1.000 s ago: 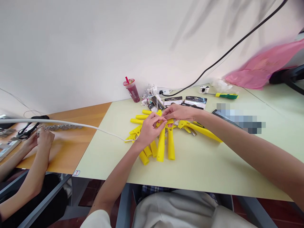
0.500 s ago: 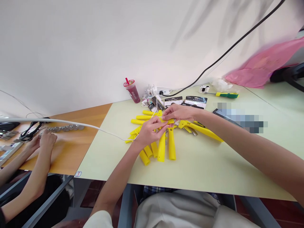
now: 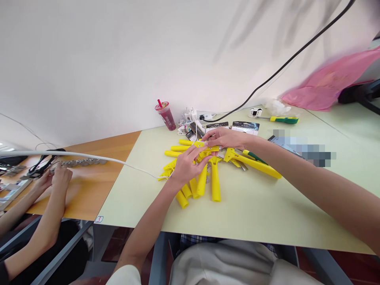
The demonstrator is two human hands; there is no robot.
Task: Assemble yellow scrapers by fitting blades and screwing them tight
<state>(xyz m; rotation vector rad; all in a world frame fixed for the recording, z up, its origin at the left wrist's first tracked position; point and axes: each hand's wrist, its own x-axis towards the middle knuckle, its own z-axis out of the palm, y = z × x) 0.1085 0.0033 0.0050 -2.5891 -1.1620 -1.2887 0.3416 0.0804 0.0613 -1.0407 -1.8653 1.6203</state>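
Head view showed me a yellow handle (image 3: 202, 180) held in two bare hands over the pile on the pale table (image 3: 252, 213). Its long axis ran from near to far with a slight lean, the round grip pointing toward the wearer and the blocky head toward the wall. I saw the left hand (image 3: 187, 164) pinching the head from the near left, thumb and fingers bent around it. The right hand (image 3: 221, 138) had its fingers gathered on the head's far right side; what lay between the fingertips I could not make out.

The plastic looked smooth and faintly glossy, and small dark holes dotted the head. Other yellow handles (image 3: 216, 184) fanned out around it, tubular, some pointing left, some toward the wearer. Behind them lay flat card packs (image 3: 246, 126), black and white, and a clear plastic cup (image 3: 166, 115) of dark red drink stood near the wall.
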